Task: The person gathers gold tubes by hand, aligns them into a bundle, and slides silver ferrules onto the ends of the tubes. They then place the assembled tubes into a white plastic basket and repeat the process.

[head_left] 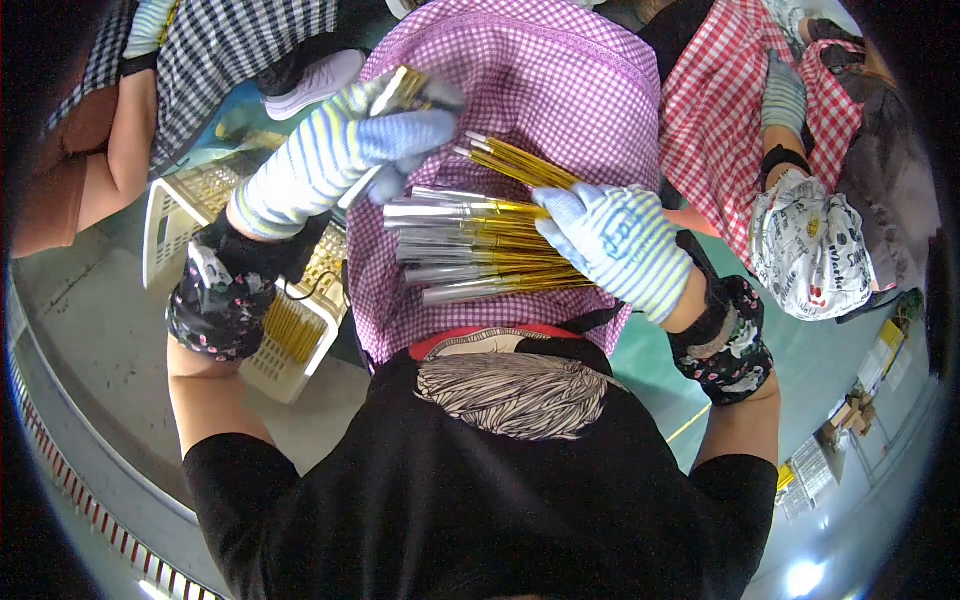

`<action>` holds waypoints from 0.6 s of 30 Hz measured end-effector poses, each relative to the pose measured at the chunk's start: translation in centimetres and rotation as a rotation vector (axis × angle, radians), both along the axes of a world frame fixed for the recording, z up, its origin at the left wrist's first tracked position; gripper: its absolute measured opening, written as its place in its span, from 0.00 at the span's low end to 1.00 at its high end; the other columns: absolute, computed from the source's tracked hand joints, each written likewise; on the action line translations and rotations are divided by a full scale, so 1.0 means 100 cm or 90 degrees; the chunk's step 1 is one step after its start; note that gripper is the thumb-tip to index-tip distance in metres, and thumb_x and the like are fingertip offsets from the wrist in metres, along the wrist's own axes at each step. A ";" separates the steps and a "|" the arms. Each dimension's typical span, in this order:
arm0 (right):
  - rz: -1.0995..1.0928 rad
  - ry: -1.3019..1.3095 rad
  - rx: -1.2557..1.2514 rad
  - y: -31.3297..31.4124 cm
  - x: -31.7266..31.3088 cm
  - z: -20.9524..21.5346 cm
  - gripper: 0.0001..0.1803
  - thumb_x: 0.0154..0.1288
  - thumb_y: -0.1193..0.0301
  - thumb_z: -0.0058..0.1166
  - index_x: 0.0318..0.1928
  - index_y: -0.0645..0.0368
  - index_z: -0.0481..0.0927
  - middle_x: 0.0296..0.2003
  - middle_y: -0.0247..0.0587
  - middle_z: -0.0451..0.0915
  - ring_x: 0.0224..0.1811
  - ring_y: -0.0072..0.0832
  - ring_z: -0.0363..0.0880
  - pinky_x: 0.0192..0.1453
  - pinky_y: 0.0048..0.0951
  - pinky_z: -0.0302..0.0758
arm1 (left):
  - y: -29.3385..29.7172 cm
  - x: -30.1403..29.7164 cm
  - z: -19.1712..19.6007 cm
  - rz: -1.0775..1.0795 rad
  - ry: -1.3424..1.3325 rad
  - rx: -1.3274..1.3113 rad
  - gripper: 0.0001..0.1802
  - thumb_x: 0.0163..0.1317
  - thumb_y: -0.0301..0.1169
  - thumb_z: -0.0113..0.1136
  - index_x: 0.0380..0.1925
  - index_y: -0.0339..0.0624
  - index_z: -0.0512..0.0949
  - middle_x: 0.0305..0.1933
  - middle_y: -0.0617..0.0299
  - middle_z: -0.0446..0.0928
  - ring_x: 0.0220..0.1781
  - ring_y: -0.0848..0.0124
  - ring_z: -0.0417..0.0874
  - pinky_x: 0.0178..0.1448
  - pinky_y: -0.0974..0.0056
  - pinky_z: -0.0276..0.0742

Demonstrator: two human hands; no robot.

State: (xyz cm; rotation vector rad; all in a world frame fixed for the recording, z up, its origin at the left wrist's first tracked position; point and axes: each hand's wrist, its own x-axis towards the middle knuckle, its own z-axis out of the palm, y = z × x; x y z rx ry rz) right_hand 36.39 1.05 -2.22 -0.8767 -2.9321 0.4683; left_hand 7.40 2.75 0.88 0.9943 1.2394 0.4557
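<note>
My right hand (612, 245), in a striped knit glove, grips a fan of gold rods with silver ends (470, 250) lying across my lap on a purple checked apron (560, 90). My left hand (370, 140), gloved the same way, is raised to the upper left and holds a few of the same gold and silver pieces (402, 88) between its fingers. Both wrists wear dark floral sleeve covers.
A white slatted plastic crate (180, 215) with more gold rods stands at my left knee. One person in a black checked apron (240, 40) sits at upper left, another in a red checked apron (745, 120) at upper right. The floor is green.
</note>
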 end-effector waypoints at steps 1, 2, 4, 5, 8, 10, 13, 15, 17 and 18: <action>-0.025 -0.022 -0.004 -0.002 -0.001 -0.003 0.16 0.67 0.59 0.52 0.46 0.57 0.78 0.25 0.41 0.78 0.22 0.36 0.79 0.24 0.39 0.75 | 0.004 0.000 -0.015 -0.063 -0.020 0.155 0.18 0.65 0.38 0.62 0.53 0.45 0.77 0.31 0.69 0.77 0.25 0.81 0.76 0.31 0.75 0.73; -0.051 -0.045 -0.008 -0.003 -0.002 -0.004 0.17 0.66 0.60 0.52 0.49 0.58 0.78 0.27 0.42 0.78 0.23 0.36 0.79 0.25 0.39 0.76 | 0.005 0.003 -0.014 -0.065 -0.018 0.156 0.18 0.65 0.38 0.62 0.53 0.45 0.77 0.31 0.69 0.77 0.25 0.81 0.76 0.31 0.75 0.73; -0.013 0.009 -0.057 -0.002 -0.004 -0.004 0.18 0.66 0.61 0.52 0.51 0.58 0.78 0.39 0.43 0.79 0.32 0.36 0.80 0.34 0.40 0.77 | 0.007 0.017 -0.006 -0.015 -0.057 0.077 0.16 0.68 0.37 0.59 0.53 0.46 0.77 0.35 0.68 0.78 0.30 0.81 0.78 0.35 0.75 0.74; -0.015 0.016 -0.060 0.000 -0.004 -0.001 0.19 0.66 0.61 0.53 0.54 0.56 0.78 0.41 0.43 0.79 0.37 0.37 0.79 0.39 0.40 0.77 | 0.005 0.023 -0.005 0.025 -0.043 0.065 0.16 0.70 0.39 0.58 0.52 0.44 0.77 0.35 0.68 0.78 0.32 0.81 0.78 0.36 0.75 0.73; -0.069 0.176 -0.076 0.010 -0.006 0.005 0.21 0.64 0.62 0.57 0.55 0.57 0.78 0.48 0.45 0.80 0.45 0.39 0.79 0.49 0.41 0.77 | 0.006 0.031 -0.025 0.048 -0.217 0.149 0.15 0.70 0.39 0.57 0.50 0.42 0.77 0.35 0.67 0.79 0.32 0.81 0.78 0.35 0.76 0.72; -0.127 0.347 -0.215 0.023 -0.019 0.011 0.29 0.64 0.63 0.59 0.63 0.58 0.70 0.47 0.48 0.79 0.41 0.41 0.82 0.47 0.39 0.79 | 0.007 0.049 -0.018 0.044 -0.176 0.297 0.15 0.71 0.39 0.56 0.47 0.40 0.77 0.33 0.66 0.78 0.34 0.79 0.78 0.37 0.73 0.72; -0.224 0.472 -0.476 0.023 -0.027 0.015 0.30 0.64 0.66 0.62 0.64 0.61 0.68 0.47 0.49 0.79 0.43 0.39 0.82 0.48 0.38 0.79 | 0.014 0.074 -0.008 0.024 -0.140 0.394 0.14 0.70 0.34 0.56 0.49 0.37 0.75 0.37 0.60 0.78 0.37 0.71 0.80 0.42 0.66 0.75; -0.190 0.552 -0.438 0.022 -0.034 -0.002 0.28 0.63 0.68 0.63 0.61 0.62 0.70 0.47 0.47 0.80 0.44 0.38 0.82 0.49 0.37 0.78 | 0.013 0.082 -0.020 -0.009 -0.051 0.490 0.14 0.66 0.28 0.58 0.51 0.40 0.77 0.54 0.48 0.74 0.43 0.59 0.82 0.47 0.61 0.78; -0.172 0.525 -0.402 0.025 -0.035 -0.018 0.22 0.62 0.72 0.63 0.56 0.61 0.74 0.46 0.44 0.81 0.48 0.36 0.81 0.52 0.37 0.77 | 0.014 0.078 -0.020 -0.025 -0.043 0.505 0.15 0.64 0.28 0.59 0.51 0.41 0.77 0.58 0.47 0.71 0.47 0.59 0.81 0.49 0.60 0.78; -0.175 0.540 -0.524 0.028 -0.037 -0.015 0.22 0.62 0.78 0.63 0.57 0.58 0.74 0.48 0.37 0.80 0.54 0.30 0.78 0.58 0.34 0.75 | 0.013 0.075 -0.016 -0.017 -0.054 0.471 0.15 0.64 0.28 0.60 0.51 0.41 0.76 0.60 0.46 0.70 0.50 0.59 0.80 0.51 0.60 0.78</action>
